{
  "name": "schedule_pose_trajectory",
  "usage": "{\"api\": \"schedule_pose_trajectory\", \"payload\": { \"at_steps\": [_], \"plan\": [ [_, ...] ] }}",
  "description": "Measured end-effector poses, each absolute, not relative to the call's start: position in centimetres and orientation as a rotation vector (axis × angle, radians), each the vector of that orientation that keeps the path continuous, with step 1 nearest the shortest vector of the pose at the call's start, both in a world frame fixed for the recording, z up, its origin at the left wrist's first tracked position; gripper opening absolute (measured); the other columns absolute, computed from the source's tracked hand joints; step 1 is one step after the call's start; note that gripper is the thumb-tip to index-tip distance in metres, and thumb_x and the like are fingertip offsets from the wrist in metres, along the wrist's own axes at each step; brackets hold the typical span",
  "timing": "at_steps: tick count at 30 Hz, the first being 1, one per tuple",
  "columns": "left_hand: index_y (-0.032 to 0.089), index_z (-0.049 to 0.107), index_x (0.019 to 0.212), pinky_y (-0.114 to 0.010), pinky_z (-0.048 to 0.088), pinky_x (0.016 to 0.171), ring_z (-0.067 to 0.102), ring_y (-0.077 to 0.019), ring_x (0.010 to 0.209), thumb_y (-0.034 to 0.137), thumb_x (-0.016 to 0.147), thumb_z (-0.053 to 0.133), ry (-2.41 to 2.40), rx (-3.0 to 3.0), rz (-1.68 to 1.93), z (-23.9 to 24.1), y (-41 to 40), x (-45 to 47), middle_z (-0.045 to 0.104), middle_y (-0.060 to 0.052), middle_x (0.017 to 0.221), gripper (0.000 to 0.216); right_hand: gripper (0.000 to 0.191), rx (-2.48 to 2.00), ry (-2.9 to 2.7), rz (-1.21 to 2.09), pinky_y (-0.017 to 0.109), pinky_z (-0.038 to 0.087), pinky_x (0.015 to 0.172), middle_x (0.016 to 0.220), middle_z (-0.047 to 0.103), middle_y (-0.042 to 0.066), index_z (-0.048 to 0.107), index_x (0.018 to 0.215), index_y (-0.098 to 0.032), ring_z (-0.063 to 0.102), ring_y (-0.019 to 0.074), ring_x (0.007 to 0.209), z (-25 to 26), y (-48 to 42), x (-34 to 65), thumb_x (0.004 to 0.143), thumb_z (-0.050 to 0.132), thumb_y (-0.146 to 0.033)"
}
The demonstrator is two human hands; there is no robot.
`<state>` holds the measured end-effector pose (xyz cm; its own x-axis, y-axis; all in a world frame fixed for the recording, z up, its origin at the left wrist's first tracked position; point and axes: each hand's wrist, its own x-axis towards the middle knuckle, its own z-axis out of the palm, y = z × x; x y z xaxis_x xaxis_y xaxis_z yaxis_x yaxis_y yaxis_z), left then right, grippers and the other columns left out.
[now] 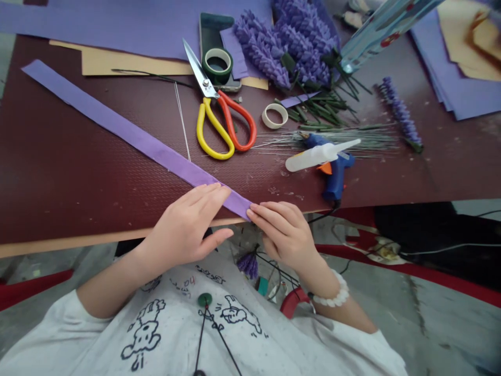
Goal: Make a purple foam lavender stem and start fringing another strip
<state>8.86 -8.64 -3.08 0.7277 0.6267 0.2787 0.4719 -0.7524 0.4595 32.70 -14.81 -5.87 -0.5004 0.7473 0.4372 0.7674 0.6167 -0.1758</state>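
Observation:
A long purple crepe-paper strip (133,131) lies slantwise over the brown table, from the far left down to the near edge. My left hand (188,222) rests flat on its lower part, fingers stretched out and thumb apart. At the strip's near end, the closed fingers of my right hand (287,232) grip the tip; the thumb is partly hidden below. Beyond my hands lie scissors (213,104) with one yellow and one red handle, blades parted. Two thin wires (183,122) sit between the strip and the scissors.
Near the right hand are a blue glue gun (334,180) and a white nozzle bottle (313,157). Behind them lie wires (364,138), a tape ring (274,116), green tape (217,66) on a phone (209,31), purple flowers (270,47), a single flower stem (399,112) and paper sheets (457,94).

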Motion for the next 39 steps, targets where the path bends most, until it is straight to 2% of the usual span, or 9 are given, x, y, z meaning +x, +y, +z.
{"api": "schedule_pose_trajectory", "payload": {
  "at_steps": [5,8,16,20,23,31,39],
  "plan": [
    [0.006,0.042,0.135,-0.043,0.042,0.109,0.047,-0.0249,0.13,0.03,0.09,0.049,0.852,2.577,0.573,-3.3,-8.6,8.5,0.054,-0.017,0.136,0.052,0.054,-1.228,-2.323,-0.063,0.042,0.05,0.086,0.11,0.07,0.007,0.051,0.135,-0.02,0.06,0.0231,0.104,-6.1,-15.0,32.4,0.081,0.049,-0.01],
    [0.006,0.047,0.133,-0.045,0.039,0.111,0.045,-0.0258,0.132,0.028,0.09,0.049,0.82,2.683,0.519,-3.5,-8.8,8.4,0.053,-0.017,0.137,0.048,0.054,-1.24,-2.296,-0.052,0.042,0.05,0.085,0.11,0.07,0.007,0.052,0.133,-0.022,0.06,0.0229,0.102,-6.1,-15.0,32.3,0.081,0.049,-0.009],
    [0.013,0.058,0.124,-0.051,0.038,0.109,0.045,-0.0308,0.131,0.038,0.089,0.051,0.867,2.764,0.436,-3.0,-8.1,7.8,0.053,-0.017,0.137,0.045,0.057,-1.239,-2.282,-0.026,0.043,0.047,0.085,0.108,0.068,0.01,0.05,0.133,-0.017,0.057,0.0243,0.099,-5.6,-14.9,31.8,0.078,0.051,-0.006],
    [0.013,0.057,0.124,-0.05,0.037,0.108,0.045,-0.0313,0.129,0.045,0.088,0.05,0.867,2.785,0.401,-3.0,-7.9,7.9,0.054,-0.015,0.136,0.049,0.052,-1.366,-2.332,-0.004,0.04,0.044,0.077,0.094,0.066,0.008,0.046,0.136,-0.014,0.051,0.0222,0.082,-4.4,-14.1,30.7,0.084,0.049,-0.017],
    [0.014,0.055,0.128,-0.049,0.036,0.108,0.043,-0.0315,0.13,0.043,0.089,0.048,0.857,2.808,0.374,-3.1,-8.0,8.1,0.049,-0.011,0.142,0.049,0.046,-1.46,-2.436,-0.09,0.039,0.04,0.075,0.081,0.061,0.007,0.052,0.13,-0.01,0.045,0.0218,0.077,-3.7,-13.3,29.8,0.088,0.048,-0.028],
    [0.018,0.054,0.129,-0.047,0.033,0.111,0.038,-0.0294,0.135,0.045,0.09,0.049,0.879,2.782,0.247,-2.9,-7.8,7.9,0.042,-0.008,0.148,0.048,0.04,-1.547,-2.44,-0.239,0.04,0.035,0.086,0.094,0.061,0.009,0.058,0.125,-0.009,0.044,0.0233,0.092,-3.7,-13.7,29.5,0.091,0.046,-0.026],
    [0.017,0.053,0.131,-0.047,0.032,0.113,0.038,-0.0285,0.135,0.048,0.088,0.051,0.858,2.809,0.296,-3.2,-7.9,7.5,0.042,-0.009,0.147,0.053,0.04,-1.649,-2.28,-0.209,0.042,0.037,0.091,0.099,0.056,0.011,0.056,0.126,-0.011,0.042,0.0253,0.098,-5.1,-16.2,30.5,0.089,0.048,-0.022]
  ]
}}
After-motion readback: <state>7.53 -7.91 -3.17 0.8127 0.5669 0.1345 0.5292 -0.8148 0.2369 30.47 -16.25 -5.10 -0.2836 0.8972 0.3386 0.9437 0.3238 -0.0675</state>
